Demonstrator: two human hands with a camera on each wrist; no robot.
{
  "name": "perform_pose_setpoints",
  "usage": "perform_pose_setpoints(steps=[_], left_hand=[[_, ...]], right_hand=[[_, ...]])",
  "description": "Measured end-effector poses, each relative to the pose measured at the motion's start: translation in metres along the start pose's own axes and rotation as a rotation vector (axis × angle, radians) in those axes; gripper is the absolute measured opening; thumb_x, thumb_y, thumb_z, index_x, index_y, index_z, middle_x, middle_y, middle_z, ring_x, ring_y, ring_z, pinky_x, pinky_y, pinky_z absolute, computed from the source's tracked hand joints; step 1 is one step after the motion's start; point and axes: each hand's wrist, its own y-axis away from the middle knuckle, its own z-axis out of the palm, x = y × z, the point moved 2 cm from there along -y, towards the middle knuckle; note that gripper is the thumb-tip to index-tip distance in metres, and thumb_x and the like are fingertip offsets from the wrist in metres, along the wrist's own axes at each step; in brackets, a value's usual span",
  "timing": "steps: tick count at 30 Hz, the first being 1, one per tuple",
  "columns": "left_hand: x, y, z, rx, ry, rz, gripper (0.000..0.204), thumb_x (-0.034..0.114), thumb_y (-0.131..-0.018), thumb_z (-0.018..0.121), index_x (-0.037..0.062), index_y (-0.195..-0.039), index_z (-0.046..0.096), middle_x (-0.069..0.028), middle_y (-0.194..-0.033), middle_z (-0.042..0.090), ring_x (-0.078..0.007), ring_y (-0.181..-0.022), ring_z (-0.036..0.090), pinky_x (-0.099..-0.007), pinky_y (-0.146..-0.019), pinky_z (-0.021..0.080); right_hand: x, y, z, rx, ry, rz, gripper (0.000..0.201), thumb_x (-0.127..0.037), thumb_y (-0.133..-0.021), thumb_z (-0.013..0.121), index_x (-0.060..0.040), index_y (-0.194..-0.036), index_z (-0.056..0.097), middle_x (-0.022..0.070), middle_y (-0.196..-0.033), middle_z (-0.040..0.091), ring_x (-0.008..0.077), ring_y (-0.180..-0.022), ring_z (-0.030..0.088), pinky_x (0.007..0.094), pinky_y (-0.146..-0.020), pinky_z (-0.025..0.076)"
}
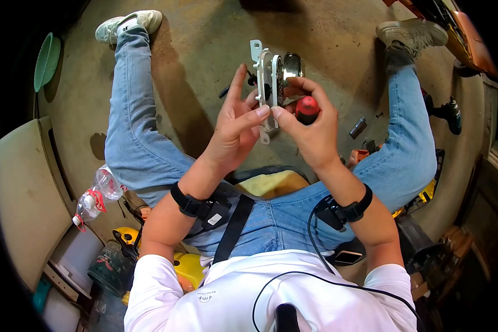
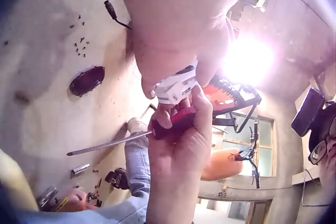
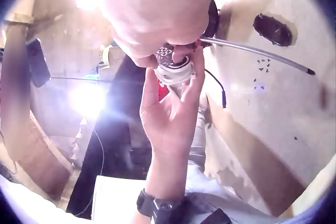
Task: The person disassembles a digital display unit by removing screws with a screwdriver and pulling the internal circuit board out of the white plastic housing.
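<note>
Between the hands in the head view are two upright white rings, a white bracket point(image 1: 264, 77) on the left and a white-rimmed dark patterned part point(image 1: 276, 77) beside it, standing close with a narrow gap. My left hand point(image 1: 232, 127) pinches the bracket near its lower edge, index finger pointing away. With thumb and fingers my right hand point(image 1: 314, 130) grips the patterned part, while a screwdriver with a red handle point(image 1: 307, 109) lies in the same hand. Its long metal shaft point(image 2: 110, 145) sticks out in the left wrist view. The patterned face point(image 3: 165, 54) shows in the right wrist view.
A shiny round-faced object point(image 1: 292, 65) is just beyond the right fingers. On the floor lie a dark oval piece point(image 3: 273, 29), several small screws point(image 2: 81, 45) and a small metal cylinder point(image 1: 358, 127). A plastic bottle point(image 1: 100, 191) is at the left, a drill point(image 1: 451, 115) at the right.
</note>
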Motion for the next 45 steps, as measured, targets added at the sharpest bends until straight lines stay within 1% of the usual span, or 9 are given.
perform_pose_setpoints(steps=[10,15,25,30,32,35,36,40,45], left_hand=[[-0.001,-0.002,-0.001,-0.026,-0.072,0.052,0.101,0.002,-0.084,0.066,0.0152,-0.159,-0.001,-0.0163,-0.140,0.045,-0.0248,-0.126,0.048,-0.0388,-0.107,0.037],[0.003,-0.002,0.001,-0.041,0.044,-0.008,0.099,0.003,-0.084,0.067,0.0116,-0.158,0.001,-0.0157,-0.140,0.046,-0.0251,-0.130,0.047,-0.0395,-0.109,0.037],[0.002,0.000,-0.003,-0.003,0.065,0.060,0.104,0.003,-0.084,0.070,0.0069,-0.156,-0.005,-0.0150,-0.134,0.044,-0.0250,-0.125,0.052,-0.0386,-0.107,0.039],[0.009,0.003,-0.003,-0.002,0.105,0.037,0.102,0.004,-0.083,0.072,0.0059,-0.157,0.000,-0.0145,-0.134,0.042,-0.0254,-0.123,0.053,-0.0392,-0.106,0.042],[0.010,0.004,-0.003,0.026,0.056,0.065,0.093,0.009,-0.085,0.069,0.0087,-0.157,0.010,-0.0157,-0.137,0.048,-0.0255,-0.127,0.051,-0.0393,-0.109,0.039],[0.010,0.002,-0.004,0.013,0.056,0.089,0.091,0.008,-0.085,0.069,0.0087,-0.156,0.012,-0.0158,-0.134,0.050,-0.0255,-0.125,0.053,-0.0392,-0.109,0.041],[0.011,0.002,-0.004,0.014,0.060,0.095,0.091,0.008,-0.085,0.069,0.0087,-0.156,0.012,-0.0158,-0.134,0.050,-0.0255,-0.125,0.053,-0.0392,-0.109,0.041],[0.016,0.005,-0.001,0.001,0.036,0.112,0.087,0.009,-0.085,0.069,0.0079,-0.156,0.018,-0.0151,-0.135,0.050,-0.0244,-0.124,0.053,-0.0379,-0.108,0.042],[0.023,0.008,0.009,-0.057,-0.117,0.200,0.081,0.007,-0.085,0.070,0.0065,-0.154,0.027,-0.0132,-0.139,0.048,-0.0220,-0.124,0.052,-0.0362,-0.107,0.042]], right_hand=[[-0.002,0.002,0.000,0.019,-0.090,0.047,0.049,-0.005,-0.079,0.075,0.0028,-0.122,0.055,0.0063,-0.102,0.065,0.0056,-0.078,0.058,0.0225,-0.071,0.050],[-0.004,0.004,0.001,0.017,-0.082,0.037,0.048,-0.004,-0.079,0.075,0.0023,-0.122,0.054,0.0071,-0.105,0.064,0.0059,-0.079,0.058,0.0230,-0.073,0.050],[-0.009,0.005,-0.001,0.024,-0.121,0.053,0.048,0.000,-0.080,0.073,0.0008,-0.124,0.053,0.0075,-0.112,0.061,0.0080,-0.084,0.059,0.0237,-0.074,0.051],[-0.009,0.006,0.000,-0.001,-0.209,0.122,0.047,0.000,-0.081,0.071,0.0013,-0.124,0.052,0.0082,-0.114,0.060,0.0086,-0.086,0.058,0.0241,-0.074,0.051],[-0.005,0.005,-0.002,0.033,-0.197,0.077,0.047,-0.002,-0.082,0.070,0.0012,-0.125,0.051,0.0080,-0.115,0.059,0.0085,-0.084,0.058,0.0232,-0.071,0.050],[-0.007,0.004,-0.004,0.046,-0.254,0.066,0.047,-0.005,-0.082,0.070,0.0010,-0.125,0.051,0.0073,-0.109,0.060,0.0080,-0.082,0.058,0.0210,-0.066,0.048],[-0.009,0.004,-0.003,0.041,-0.257,0.058,0.046,-0.007,-0.083,0.070,0.0006,-0.125,0.051,0.0068,-0.104,0.061,0.0077,-0.079,0.057,0.0200,-0.060,0.045],[-0.013,0.002,-0.005,-0.001,-0.265,0.050,0.045,-0.009,-0.084,0.068,0.0004,-0.125,0.051,0.0066,-0.100,0.061,0.0076,-0.072,0.056,0.0208,-0.055,0.043],[-0.017,-0.004,-0.007,-0.018,-0.446,0.192,0.046,-0.012,-0.085,0.066,0.0002,-0.127,0.051,0.0065,-0.099,0.061,0.0077,-0.065,0.052,0.0213,-0.051,0.039]])
